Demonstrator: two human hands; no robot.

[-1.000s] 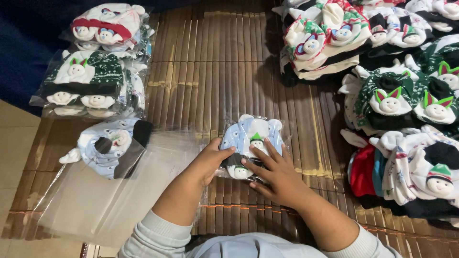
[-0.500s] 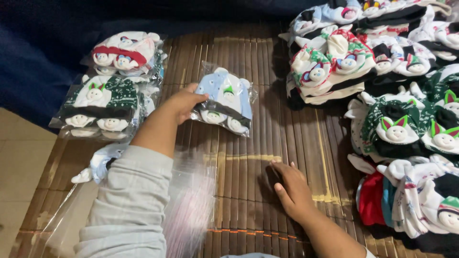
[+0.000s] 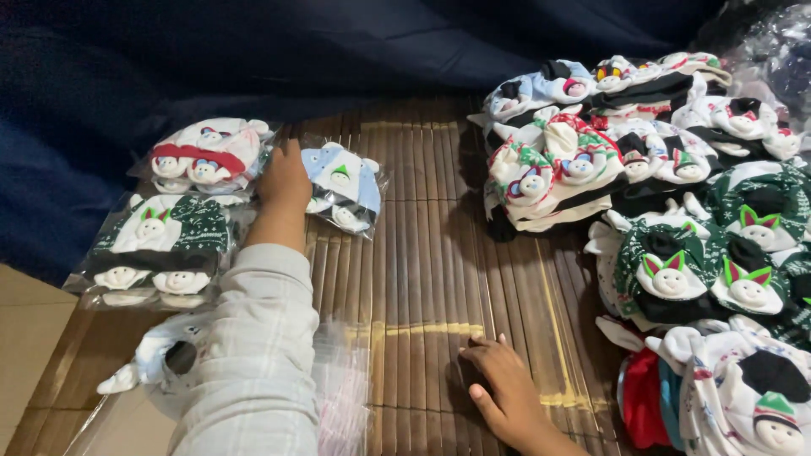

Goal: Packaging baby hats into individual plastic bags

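My left hand reaches far forward and rests on the left edge of a clear bag holding light blue and white baby hats, which lies on the brown slatted mat. The bag sits right beside a bagged red and white hat set. My right hand lies flat on the mat near me, fingers spread a little, holding nothing.
A bagged green and white hat set lies at the left. A loose blue hat and empty clear bags lie under my left arm. Piles of unbagged hats fill the right side. Dark blue cloth hangs behind.
My left hand carried the blue hat bag from in front of me to the far left and set it beside the bagged sets. My right hand let go and settled on the mat.
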